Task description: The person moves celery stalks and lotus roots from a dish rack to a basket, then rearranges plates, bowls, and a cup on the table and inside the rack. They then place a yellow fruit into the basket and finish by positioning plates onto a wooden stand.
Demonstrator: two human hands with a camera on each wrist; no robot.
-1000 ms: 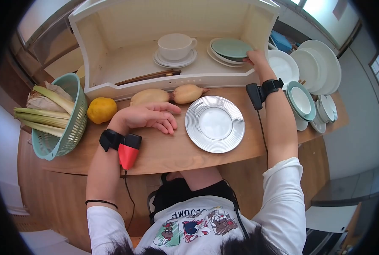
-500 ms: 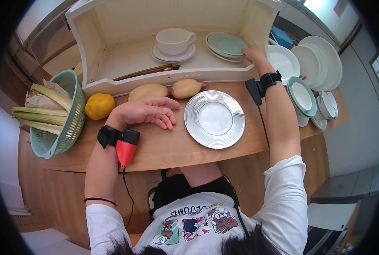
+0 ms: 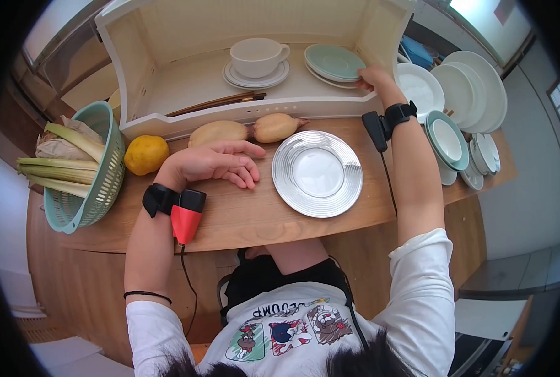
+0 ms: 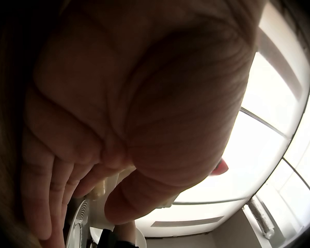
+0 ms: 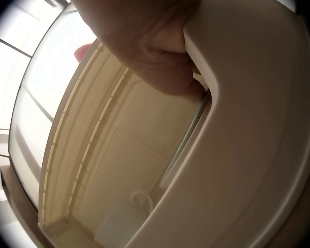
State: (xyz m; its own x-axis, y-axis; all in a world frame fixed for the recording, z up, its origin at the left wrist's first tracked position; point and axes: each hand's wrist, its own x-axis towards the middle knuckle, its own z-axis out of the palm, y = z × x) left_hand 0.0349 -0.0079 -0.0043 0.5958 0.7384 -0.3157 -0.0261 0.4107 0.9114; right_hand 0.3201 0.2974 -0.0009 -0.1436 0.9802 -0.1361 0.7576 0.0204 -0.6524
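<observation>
My right hand pinches the near right edge of a pale green plate. That plate lies on top of a white plate inside a cream cabinet. In the right wrist view, the thumb meets the green rim behind the cabinet's front lip, which hides the other fingers. My left hand rests on the wooden table with loose fingers and holds nothing. Right of it lies a glass plate with a ridged silver rim. A lotus root lies just beyond the left hand.
A white cup on stacked saucers and brown chopsticks share the cabinet. Left stand a yellow fruit and a green colander with leek-like stalks. White plates and green-rimmed bowls stand at the right.
The green plate, tilted with a dark gap beneath it a second ago, has come down onto the white plate. My right hand stays at its edge. The left hand keeps its place.
</observation>
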